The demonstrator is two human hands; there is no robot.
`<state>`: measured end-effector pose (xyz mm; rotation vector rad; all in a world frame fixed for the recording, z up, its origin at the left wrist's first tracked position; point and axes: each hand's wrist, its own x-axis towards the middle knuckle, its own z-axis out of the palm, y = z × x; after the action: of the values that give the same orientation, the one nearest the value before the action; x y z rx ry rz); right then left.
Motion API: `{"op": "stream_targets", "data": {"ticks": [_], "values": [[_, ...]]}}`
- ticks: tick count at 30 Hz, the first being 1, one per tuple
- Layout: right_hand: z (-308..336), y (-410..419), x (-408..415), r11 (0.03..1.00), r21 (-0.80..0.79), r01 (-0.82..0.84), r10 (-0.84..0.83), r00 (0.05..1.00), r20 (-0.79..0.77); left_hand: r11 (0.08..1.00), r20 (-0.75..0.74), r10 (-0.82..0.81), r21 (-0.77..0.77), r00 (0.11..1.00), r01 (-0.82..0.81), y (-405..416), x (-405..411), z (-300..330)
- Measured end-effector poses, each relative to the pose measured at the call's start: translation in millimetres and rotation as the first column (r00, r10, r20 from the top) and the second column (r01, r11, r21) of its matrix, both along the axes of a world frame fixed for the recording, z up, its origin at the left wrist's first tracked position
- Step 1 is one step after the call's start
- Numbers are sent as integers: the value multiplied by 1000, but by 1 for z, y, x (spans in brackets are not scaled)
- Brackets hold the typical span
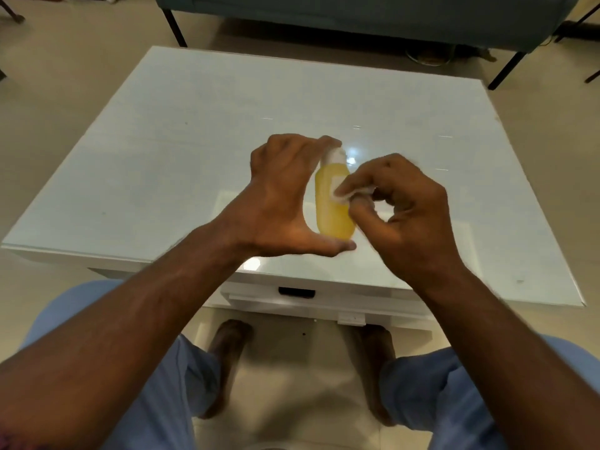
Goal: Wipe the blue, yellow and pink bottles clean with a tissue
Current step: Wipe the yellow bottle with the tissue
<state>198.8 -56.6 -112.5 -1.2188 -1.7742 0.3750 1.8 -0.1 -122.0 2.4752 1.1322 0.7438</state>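
A small yellow bottle (332, 206) with a white cap is held upright above the white table (162, 151). My left hand (279, 196) grips it end to end, fingertips on the cap and thumb under the base. My right hand (402, 203) pinches a small white tissue (349, 191) and presses it against the bottle's right side near the shoulder. No blue or pink bottle is in view.
The glossy table has a drawer with a dark handle slot (296, 292) at its near edge. A teal sofa (357, 14) on black legs stands beyond the table. My knees and bare feet are below, on the tiled floor.
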Motion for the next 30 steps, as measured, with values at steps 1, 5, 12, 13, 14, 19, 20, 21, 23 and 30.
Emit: {"op": "stream_targets", "data": {"ticks": [1,5,12,13,14,19,20,21,23,30], "values": [[0,3,2,999,-16,47,-48,997,-68,999,5,-31,-25,1000,31,-4,4,1],[6,8,8,978,-207,18,-94,927,-363,994,200,-11,-101,980,32,-13,11,2],[7,6,-1,972,-224,-70,-66,834,-548,961,356,56,-272,933,46,-13,11,3],[5,9,1,969,-244,-45,-103,824,-558,958,342,22,-276,939,78,-15,13,3],[4,11,2,964,-265,-35,-124,818,-562,956,331,4,-278,944,94,-17,15,2],[9,4,-4,959,-230,-166,3,818,-576,943,384,151,-334,911,-15,-8,10,2],[10,3,-5,960,-209,-185,33,817,-576,939,386,155,-344,910,-14,-7,9,3],[10,2,-5,964,-195,-182,39,819,-573,940,381,136,-340,915,2,-8,9,3],[7,5,-3,968,-219,-125,-23,821,-571,947,361,68,-315,930,53,-13,9,3],[9,5,-2,925,-300,-232,-24,753,-657,947,363,100,-320,926,23,-11,10,2]]}}
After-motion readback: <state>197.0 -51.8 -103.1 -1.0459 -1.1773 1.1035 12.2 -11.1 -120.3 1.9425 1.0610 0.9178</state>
